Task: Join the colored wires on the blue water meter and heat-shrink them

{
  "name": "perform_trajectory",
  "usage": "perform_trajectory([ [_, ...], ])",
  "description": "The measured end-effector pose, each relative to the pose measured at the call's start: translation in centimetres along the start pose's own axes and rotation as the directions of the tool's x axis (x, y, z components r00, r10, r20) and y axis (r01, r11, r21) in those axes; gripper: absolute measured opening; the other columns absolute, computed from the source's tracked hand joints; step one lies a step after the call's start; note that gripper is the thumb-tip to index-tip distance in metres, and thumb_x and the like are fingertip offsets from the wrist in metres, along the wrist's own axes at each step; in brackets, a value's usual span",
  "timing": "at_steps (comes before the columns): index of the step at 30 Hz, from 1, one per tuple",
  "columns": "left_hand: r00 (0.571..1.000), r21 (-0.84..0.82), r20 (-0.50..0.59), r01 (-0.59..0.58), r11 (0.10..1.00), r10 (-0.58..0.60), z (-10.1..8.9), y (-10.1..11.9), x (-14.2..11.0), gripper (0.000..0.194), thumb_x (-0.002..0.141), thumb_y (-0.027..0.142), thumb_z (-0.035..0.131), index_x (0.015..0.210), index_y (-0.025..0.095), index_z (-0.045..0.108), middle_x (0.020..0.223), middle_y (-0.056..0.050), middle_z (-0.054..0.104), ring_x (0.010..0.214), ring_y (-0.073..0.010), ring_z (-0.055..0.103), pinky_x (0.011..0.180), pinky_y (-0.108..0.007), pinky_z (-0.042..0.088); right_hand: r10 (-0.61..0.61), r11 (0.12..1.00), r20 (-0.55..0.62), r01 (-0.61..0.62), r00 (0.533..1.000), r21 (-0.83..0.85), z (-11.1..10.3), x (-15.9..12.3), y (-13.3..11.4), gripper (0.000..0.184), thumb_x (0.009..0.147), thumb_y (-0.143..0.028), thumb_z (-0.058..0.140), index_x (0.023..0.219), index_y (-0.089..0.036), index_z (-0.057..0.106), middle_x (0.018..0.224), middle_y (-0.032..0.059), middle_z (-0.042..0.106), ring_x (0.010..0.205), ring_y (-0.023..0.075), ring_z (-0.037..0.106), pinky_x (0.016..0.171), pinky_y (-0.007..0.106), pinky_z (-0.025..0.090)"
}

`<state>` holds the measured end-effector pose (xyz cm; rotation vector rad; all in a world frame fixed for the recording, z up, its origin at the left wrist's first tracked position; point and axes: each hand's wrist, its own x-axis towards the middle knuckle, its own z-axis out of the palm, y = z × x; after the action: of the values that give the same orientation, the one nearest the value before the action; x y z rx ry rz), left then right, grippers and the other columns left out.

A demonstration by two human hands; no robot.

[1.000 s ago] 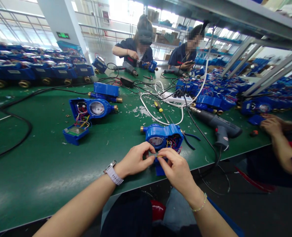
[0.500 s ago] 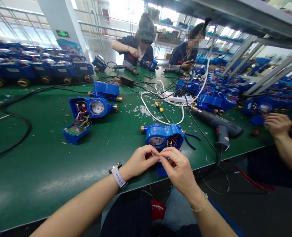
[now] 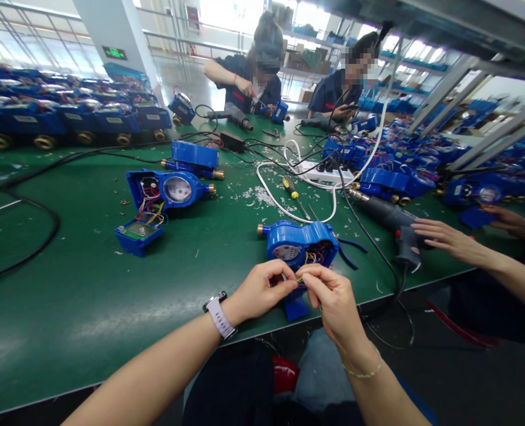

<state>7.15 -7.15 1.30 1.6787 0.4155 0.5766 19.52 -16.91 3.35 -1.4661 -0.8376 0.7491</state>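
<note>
Wires (image 3: 298, 278) pinched between both hands' fingers (image 3: 289, 284).

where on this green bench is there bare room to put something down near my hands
Widest bare patch: the green bench top left of your left hand, below the opened water meter and inside the black cable. Crowded: around the meter at your right hand, and rightward by the screwdriver, heat gun and co-worker's hand.

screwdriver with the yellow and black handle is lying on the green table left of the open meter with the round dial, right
Not quite. The head view shows the screwdriver on the green table to the right of the open meter, beside the white cable.
</note>
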Motion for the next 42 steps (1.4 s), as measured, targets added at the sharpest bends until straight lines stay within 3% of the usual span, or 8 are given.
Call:
perform_trajectory([
  [5,1.000,-0.030,0.020,0.017,0.999,-0.016,-0.2,-0.2,-0.2,0.018,0.082,0.030,0.059,0.075,0.013,0.059,0.073,-0.002,0.057,0.068,-0.0130,0.049,0.064,-0.025,0.038,0.063,0.995,-0.075,-0.057,0.995,0.082,-0.5,0.8,-0.2,0.022,0.075,-0.035,0.070,0.075,-0.013,0.069,0.039,-0.0073,0.037,0.036,0.0055,0.028,0.039,0.018,0.020],
  [10,0.986,-0.208,0.074,0.161,0.965,-0.149,-0.3,-1.0,-0.1,0.022,0.080,0.034,0.061,0.077,0.014,0.055,0.069,0.001,0.051,0.059,-0.0093,0.040,0.056,-0.023,0.032,-0.069,0.995,-0.118,0.077,0.991,0.057,-1.8,1.1,-1.3,0.015,0.074,-0.030,0.074,0.079,-0.016,0.070,0.065,-0.0001,0.057,0.040,0.0037,0.034,0.039,0.018,0.024],
  [14,0.975,-0.350,0.105,0.221,0.910,-0.197,-0.2,-1.1,0.1,0.028,0.074,0.039,0.068,0.077,0.014,0.054,0.070,0.001,0.051,0.062,-0.0095,0.041,0.058,-0.022,0.031,-0.147,0.984,0.074,0.154,0.986,-0.087,-2.6,0.2,-1.8,0.015,0.079,-0.026,0.071,0.069,-0.016,0.066,0.091,0.0040,0.060,0.050,0.0054,0.045,0.041,0.018,0.033],
  [18,0.972,-0.463,0.115,0.235,0.854,-0.206,-0.1,-0.9,0.2,0.038,0.070,0.045,0.074,0.077,0.014,0.054,0.071,0.002,0.053,0.063,-0.0089,0.044,0.060,-0.022,0.033,-0.140,0.951,0.179,0.182,0.974,-0.250,-2.3,-0.6,-1.6,0.014,0.088,-0.026,0.061,0.099,-0.019,0.065,0.105,0.0051,0.060,0.052,0.0062,0.046,0.048,0.022,0.039],
  [21,0.970,-0.475,0.112,0.244,0.845,-0.216,-0.1,-0.7,0.3,0.040,0.069,0.046,0.075,0.076,0.014,0.054,0.068,0.003,0.053,0.058,-0.0073,0.042,0.059,-0.022,0.033,-0.171,0.889,0.230,0.250,0.958,-0.384,-1.7,-0.4,-1.2,0.023,0.089,-0.022,0.057,0.111,-0.020,0.062,0.097,0.0035,0.062,0.053,0.0078,0.046,0.050,0.023,0.039],
  [34,0.969,-0.323,0.064,0.246,0.914,-0.238,-0.3,-1.3,0.3,0.034,0.074,0.043,0.070,0.079,0.010,0.062,0.066,0.002,0.055,0.057,-0.0079,0.041,0.056,-0.022,0.031,-0.180,0.826,0.289,0.304,0.940,-0.475,-1.0,0.7,-0.9,0.011,0.090,-0.021,0.057,0.086,-0.018,0.067,0.077,0.0018,0.056,0.063,0.0137,0.050,0.056,0.026,0.037],
  [38,0.970,-0.292,0.062,0.244,0.925,-0.236,-0.3,-1.3,0.3,0.033,0.074,0.042,0.069,0.078,0.010,0.062,0.065,0.002,0.055,0.057,-0.0080,0.041,0.056,-0.022,0.031,-0.234,0.742,0.340,0.393,0.911,-0.544,-1.3,0.8,-1.1,0.013,0.091,-0.017,0.052,0.083,-0.018,0.062,0.081,0.0028,0.057,0.071,0.0156,0.054,0.064,0.026,0.038],
  [42,0.977,-0.308,0.043,0.214,0.927,-0.211,-0.2,-1.1,0.4,0.033,0.075,0.042,0.070,0.075,0.011,0.060,0.066,0.002,0.056,0.059,-0.0084,0.043,0.058,-0.022,0.034,-0.251,0.520,0.395,0.467,0.884,-0.715,-1.8,0.7,-1.7,0.014,0.093,-0.017,0.047,0.083,-0.018,0.057,0.083,0.0032,0.056,0.067,0.0156,0.054,0.059,0.026,0.036],
])
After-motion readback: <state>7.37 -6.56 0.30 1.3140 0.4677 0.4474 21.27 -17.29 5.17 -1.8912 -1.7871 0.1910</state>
